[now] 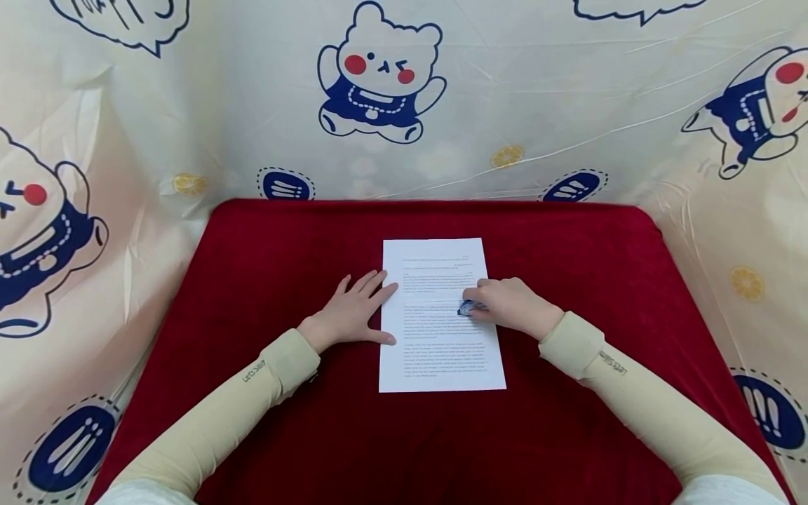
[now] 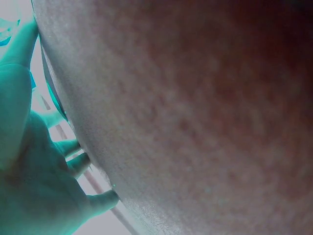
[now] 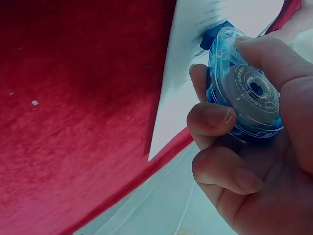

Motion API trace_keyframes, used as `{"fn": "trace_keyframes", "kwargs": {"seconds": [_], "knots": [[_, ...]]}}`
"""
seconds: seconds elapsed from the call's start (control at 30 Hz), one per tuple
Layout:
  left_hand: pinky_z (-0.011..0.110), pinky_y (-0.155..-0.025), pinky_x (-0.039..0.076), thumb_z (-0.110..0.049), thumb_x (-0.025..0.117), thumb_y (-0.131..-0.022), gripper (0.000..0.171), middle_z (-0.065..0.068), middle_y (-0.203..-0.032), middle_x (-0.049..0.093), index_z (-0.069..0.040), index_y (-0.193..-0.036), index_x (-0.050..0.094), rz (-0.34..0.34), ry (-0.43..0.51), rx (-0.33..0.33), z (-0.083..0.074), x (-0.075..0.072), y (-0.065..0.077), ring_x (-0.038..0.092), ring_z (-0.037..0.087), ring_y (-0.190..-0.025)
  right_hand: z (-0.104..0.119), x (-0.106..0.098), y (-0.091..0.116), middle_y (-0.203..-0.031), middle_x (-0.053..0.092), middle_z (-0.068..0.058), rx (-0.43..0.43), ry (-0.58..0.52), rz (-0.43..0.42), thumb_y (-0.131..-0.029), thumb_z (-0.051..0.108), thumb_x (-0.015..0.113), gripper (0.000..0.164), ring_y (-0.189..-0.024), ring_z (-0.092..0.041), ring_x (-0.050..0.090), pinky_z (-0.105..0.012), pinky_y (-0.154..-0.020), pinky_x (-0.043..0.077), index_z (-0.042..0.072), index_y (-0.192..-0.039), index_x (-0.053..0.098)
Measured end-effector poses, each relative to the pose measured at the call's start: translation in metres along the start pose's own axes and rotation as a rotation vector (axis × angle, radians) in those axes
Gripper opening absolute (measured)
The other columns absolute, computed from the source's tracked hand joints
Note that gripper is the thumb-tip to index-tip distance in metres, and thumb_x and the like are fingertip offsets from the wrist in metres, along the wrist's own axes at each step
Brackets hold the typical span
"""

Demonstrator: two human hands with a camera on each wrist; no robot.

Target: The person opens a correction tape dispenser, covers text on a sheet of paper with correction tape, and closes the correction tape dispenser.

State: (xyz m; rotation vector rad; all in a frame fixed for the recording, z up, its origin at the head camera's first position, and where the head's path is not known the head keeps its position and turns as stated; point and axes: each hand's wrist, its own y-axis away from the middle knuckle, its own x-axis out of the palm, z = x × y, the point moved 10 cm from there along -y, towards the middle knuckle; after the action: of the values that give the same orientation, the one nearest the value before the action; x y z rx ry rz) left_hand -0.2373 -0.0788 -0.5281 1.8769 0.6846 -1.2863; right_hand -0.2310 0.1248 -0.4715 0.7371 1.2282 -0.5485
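Observation:
A printed sheet of paper lies on the red cloth. My left hand rests at its left edge with fingers spread, thumb and fingertips on the margin. In the right wrist view, my right hand grips a blue, see-through correction tape dispenser between thumb and curled fingers. Its dark blue tip points at the sheet. From the head view, the right hand is over the sheet's right side, the dispenser partly hidden by it, its tip close to the printed lines.
Dark red velvet cloth covers the table. Behind and at both sides hangs a pale curtain with bear prints. In the left wrist view, a blurred brownish surface fills most of the picture.

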Motion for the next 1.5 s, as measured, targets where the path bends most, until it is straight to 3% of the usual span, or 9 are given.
{"fn": "trace_keyframes", "kwargs": {"seconds": [0.53,1.5], "knots": [[0.070,-0.121,0.014,-0.074,0.072,-0.083,0.112,0.018,-0.172,0.019,-0.013,-0.165,0.029,-0.013,0.034,0.019,-0.001,-0.002,0.004,0.014,0.038,-0.159,-0.017,0.003,0.016,-0.080,0.058,0.001,0.029,-0.036,-0.026,-0.093,0.018,0.081,0.019,-0.061,-0.010,0.047,-0.023,-0.053,0.041,0.014,-0.110,0.074],[0.068,-0.123,0.011,-0.076,0.071,-0.082,0.113,0.014,-0.174,0.015,-0.016,-0.167,0.026,0.010,0.020,-0.002,-0.001,0.000,0.002,0.010,0.036,-0.160,-0.026,-0.005,0.030,-0.076,0.054,0.001,0.047,-0.019,-0.073,-0.091,0.014,0.081,0.018,-0.058,-0.009,0.045,-0.023,-0.052,0.041,0.012,-0.109,0.075]]}}
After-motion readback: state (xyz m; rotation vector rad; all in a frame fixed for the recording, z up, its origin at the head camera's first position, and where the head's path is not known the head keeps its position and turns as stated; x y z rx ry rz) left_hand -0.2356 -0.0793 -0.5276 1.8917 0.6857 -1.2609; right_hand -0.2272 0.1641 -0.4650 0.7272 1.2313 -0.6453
